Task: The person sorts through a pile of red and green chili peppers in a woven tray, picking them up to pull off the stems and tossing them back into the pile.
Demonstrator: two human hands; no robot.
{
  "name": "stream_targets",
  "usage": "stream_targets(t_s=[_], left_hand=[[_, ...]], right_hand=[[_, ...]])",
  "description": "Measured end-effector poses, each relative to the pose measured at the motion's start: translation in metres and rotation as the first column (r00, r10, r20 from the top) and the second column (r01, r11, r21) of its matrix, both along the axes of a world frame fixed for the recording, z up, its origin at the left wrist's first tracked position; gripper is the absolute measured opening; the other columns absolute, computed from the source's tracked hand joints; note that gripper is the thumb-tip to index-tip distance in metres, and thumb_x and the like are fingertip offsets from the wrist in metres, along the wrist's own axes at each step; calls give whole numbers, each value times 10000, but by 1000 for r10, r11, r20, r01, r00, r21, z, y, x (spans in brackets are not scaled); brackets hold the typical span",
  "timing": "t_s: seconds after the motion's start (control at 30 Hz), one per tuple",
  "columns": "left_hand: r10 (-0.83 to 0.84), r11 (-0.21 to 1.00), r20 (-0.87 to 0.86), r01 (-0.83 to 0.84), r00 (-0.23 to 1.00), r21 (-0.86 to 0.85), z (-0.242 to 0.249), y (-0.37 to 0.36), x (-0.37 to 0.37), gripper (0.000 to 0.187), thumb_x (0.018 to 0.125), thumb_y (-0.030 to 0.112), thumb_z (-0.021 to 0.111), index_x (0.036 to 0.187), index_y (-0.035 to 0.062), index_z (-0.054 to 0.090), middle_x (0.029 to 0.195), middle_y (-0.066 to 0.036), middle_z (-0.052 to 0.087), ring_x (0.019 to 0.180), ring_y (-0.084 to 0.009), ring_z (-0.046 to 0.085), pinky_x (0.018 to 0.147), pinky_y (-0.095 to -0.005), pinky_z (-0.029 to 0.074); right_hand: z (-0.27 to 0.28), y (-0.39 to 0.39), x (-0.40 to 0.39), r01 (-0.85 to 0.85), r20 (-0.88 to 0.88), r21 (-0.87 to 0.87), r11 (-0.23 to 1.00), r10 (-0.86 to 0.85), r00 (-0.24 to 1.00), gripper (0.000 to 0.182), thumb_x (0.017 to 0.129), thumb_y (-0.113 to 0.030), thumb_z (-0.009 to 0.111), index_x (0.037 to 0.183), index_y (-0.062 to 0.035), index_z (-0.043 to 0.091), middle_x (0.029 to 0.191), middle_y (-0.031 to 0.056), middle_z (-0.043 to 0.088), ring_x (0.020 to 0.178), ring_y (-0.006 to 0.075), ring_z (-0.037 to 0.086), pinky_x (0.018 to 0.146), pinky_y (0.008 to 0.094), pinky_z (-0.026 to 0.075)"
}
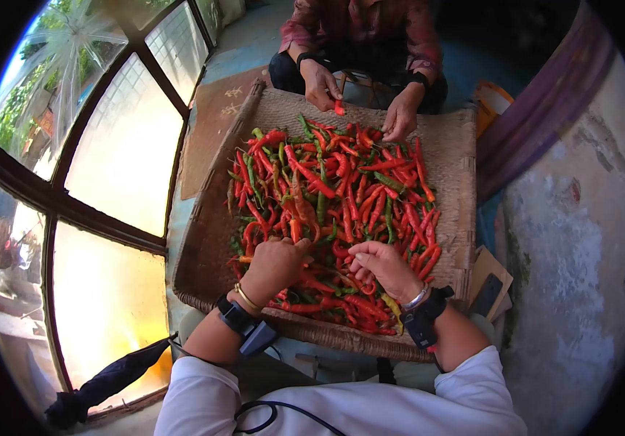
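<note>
A heap of chili peppers (pixel 356 207), mostly red with some green and a few yellowish ones, lies in a wide woven basket tray (pixel 452 174). My left hand (pixel 275 267) is over the near left of the heap, its fingers curled down; an orange-red chili pepper (pixel 296 229) sticks up at its fingertips. To the right of it, my right hand (pixel 385 269) is closed in a pinch, thumb and forefinger at a curved red chili pepper (pixel 340 250). The curled fingers hide part of what each hand grips.
Across the tray sits another person (pixel 360 36), one hand (pixel 320 83) holding a red chili, the other (pixel 402 115) at the heap's far edge. Framed window panes (pixel 123 160) and a dark folded umbrella (pixel 113 378) are on the left. A phone (pixel 487 294) lies on cardboard at right.
</note>
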State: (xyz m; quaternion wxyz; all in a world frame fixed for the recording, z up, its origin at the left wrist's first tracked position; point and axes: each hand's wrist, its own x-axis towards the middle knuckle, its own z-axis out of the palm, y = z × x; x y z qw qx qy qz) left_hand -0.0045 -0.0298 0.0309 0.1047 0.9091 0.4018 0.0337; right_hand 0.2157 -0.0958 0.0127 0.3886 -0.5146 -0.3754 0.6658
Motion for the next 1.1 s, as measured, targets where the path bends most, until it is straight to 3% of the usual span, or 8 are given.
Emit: stream_targets(t_s=[0.2,0.3,0.37,0.63,0.7,0.83,1.03,1.1], left_hand=[[3,998,106,-11,994,70,15,-6,16,258,754,290,608,938,113,579,653,-64,572,620,-247,585,522,-349,456],[-131,969,491,216,861,-121,12,-15,23,209,762,199,626,929,80,584,692,-68,581,655,-243,590,566,-329,466],[-27,782,713,459,701,-422,7,-18,27,155,780,99,613,924,47,588,737,-79,583,686,-220,585,619,-301,465],[187,449,683,557,706,-699,5,-16,23,156,850,86,545,990,38,595,809,-12,605,753,-97,565,702,-238,462],[593,391,569,414,569,-822,14,-7,18,155,871,91,516,997,36,588,789,-6,596,719,-72,561,675,-213,467],[658,688,709,180,254,-703,-4,22,4,133,873,105,516,963,35,585,738,10,585,673,-35,531,618,-172,457],[602,669,614,96,511,-737,-15,20,5,131,834,104,566,940,29,581,762,-15,592,659,-95,555,608,-225,456],[93,979,391,-13,916,-202,-11,18,7,190,759,107,617,933,37,583,746,-76,592,666,-214,580,623,-292,469]], right_hand=[[9,-1,-2,-59,78,-6,998,60,995,251,881,-162,467,1057,9,517,815,41,596,652,69,551,546,178,430],[14,-3,-6,14,-66,-21,1000,-15,998,250,881,-190,483,1052,-12,523,789,31,593,612,65,538,515,172,418],[9,-3,-4,-7,-202,-40,999,-2,979,247,878,-206,493,1042,-24,527,755,26,587,582,64,529,494,171,408],[-1,-6,2,42,-500,-233,972,-157,852,148,851,-231,545,899,-91,547,608,3,544,479,62,481,438,189,380],[-1,-1,7,173,-459,-273,946,-286,841,106,846,-216,549,849,-111,544,598,0,539,466,66,467,436,195,378],[-7,13,35,384,-348,-190,903,-428,834,105,857,-199,528,891,-100,519,671,14,572,511,70,502,439,211,412],[12,29,57,628,-530,-155,763,-601,598,238,879,-245,489,1059,-89,484,934,58,609,799,127,597,600,235,466],[2,25,53,596,-474,-193,780,-605,640,264,882,-240,482,1086,-73,479,908,60,613,757,128,595,585,240,468]])
